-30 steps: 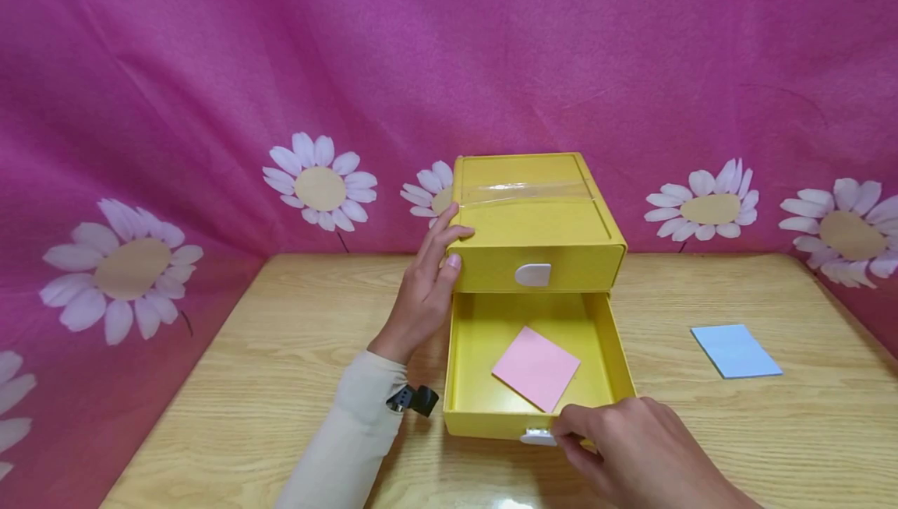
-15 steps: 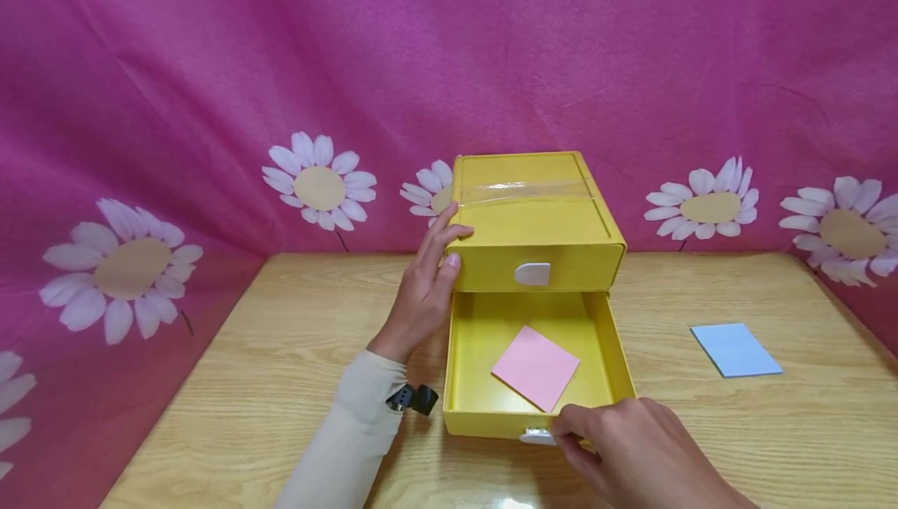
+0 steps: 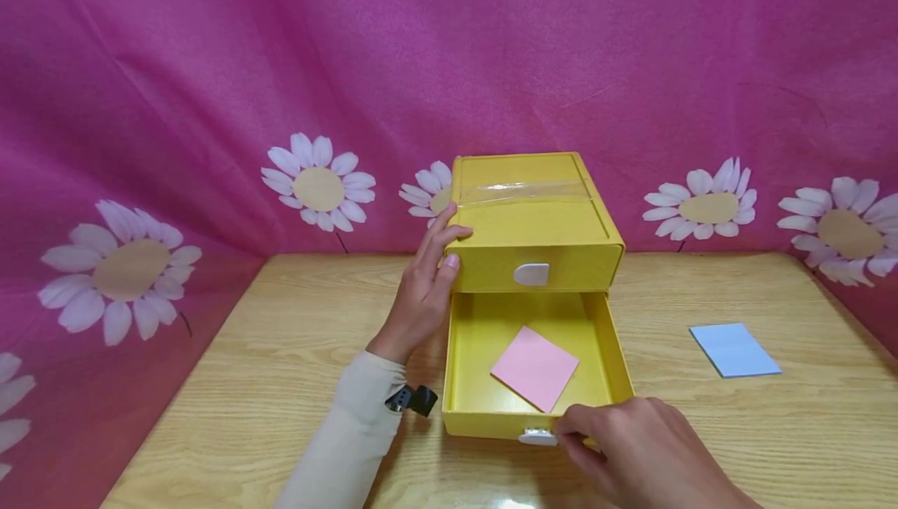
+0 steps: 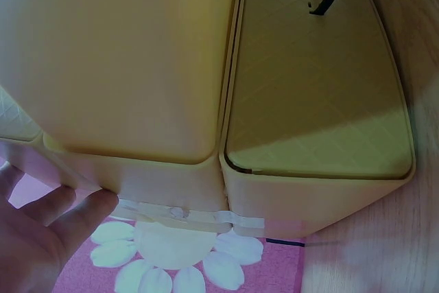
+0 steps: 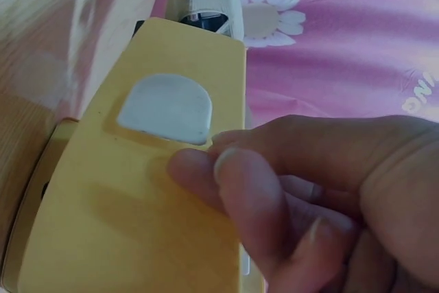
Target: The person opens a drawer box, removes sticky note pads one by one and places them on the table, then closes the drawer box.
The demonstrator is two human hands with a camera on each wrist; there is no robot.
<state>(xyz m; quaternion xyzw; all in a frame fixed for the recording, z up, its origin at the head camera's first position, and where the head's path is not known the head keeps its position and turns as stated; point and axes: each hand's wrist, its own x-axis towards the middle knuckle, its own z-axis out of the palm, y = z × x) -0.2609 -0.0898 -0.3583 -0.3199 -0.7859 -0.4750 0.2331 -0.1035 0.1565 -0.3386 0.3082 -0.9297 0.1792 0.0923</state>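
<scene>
A yellow two-tier drawer box [image 3: 529, 220] stands on the wooden table, its upper drawer closed and its lower drawer [image 3: 620, 361] pulled out. Inside the lower drawer lies a pink sticky-note pad [image 3: 535, 369], turned cornerwise. My left hand [image 3: 421, 291] rests against the box's left side with extended fingers, fingertips at its top edge. At the drawer front, my right hand [image 3: 641, 443] has curled fingers at the straight end of the white drawer handle [image 3: 538, 437]. In the right wrist view the handle [image 5: 167, 109] is fully visible, with the thumb and fingertips beside its corner.
A blue sticky-note pad [image 3: 735, 350] lies on the table [image 3: 295, 337] to the right of the box. Clear tape [image 3: 519, 191] runs across the box top. A magenta cloth [image 3: 533, 49] with white daisies hangs behind and at the sides.
</scene>
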